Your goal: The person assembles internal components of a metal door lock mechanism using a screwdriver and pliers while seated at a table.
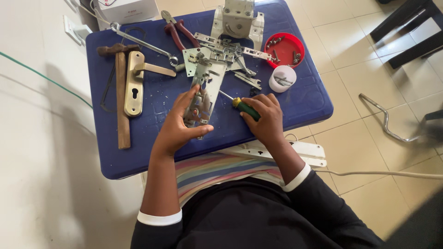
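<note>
A blue plastic table stood on pale floor tiles, crowded with hardware, and from my remote seat I looked straight down on it. The left hand had its fingers curled around the lower end of a long grey metal lock body, thumb stretched along its near edge, the piece lying flat near the table's middle. The right hand was wrapped tightly round a green-and-yellow-handled screwdriver, its thin shaft angled toward the lock. I judged the tip could skid off a screw head and jab the steadying fingers. A red round dish of screws sat just beside a white cap; a careless elbow might scatter them. A wooden-handled hammer and a brass lever door handle lay to the left.
</note>
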